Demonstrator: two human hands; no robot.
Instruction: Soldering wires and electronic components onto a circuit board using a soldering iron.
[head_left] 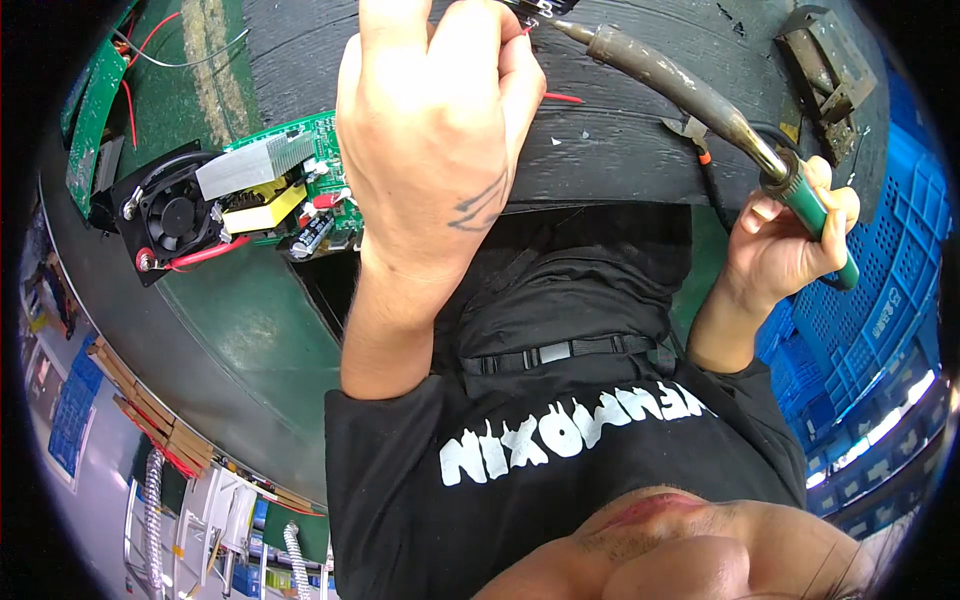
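Note:
My right hand (pixel 785 235) is closed round the green handle of a soldering iron (pixel 690 95). The iron's tip points up and left, meeting a small black part (pixel 540 8) at the top edge, close to my left fingers. My left hand (pixel 430 120) is closed, its fingertips partly cut off by the top edge; what they pinch is hidden. A short red wire (pixel 565 98) sticks out beside my left thumb. Left of that wrist, partly covered by it, lies a green circuit board (pixel 325 145) with a silver heat sink (pixel 255 165), a yellow transformer (pixel 265 207) and a black fan (pixel 175 208).
A worn metal holder (pixel 825 80) stands on the dark bench top (pixel 620 160) at far right. Near the iron lies a hand tool (pixel 705 150) with an orange-marked handle. Blue plastic crates (pixel 880 280) are at the right. Another green board (pixel 98 120) and loose wires lie far left.

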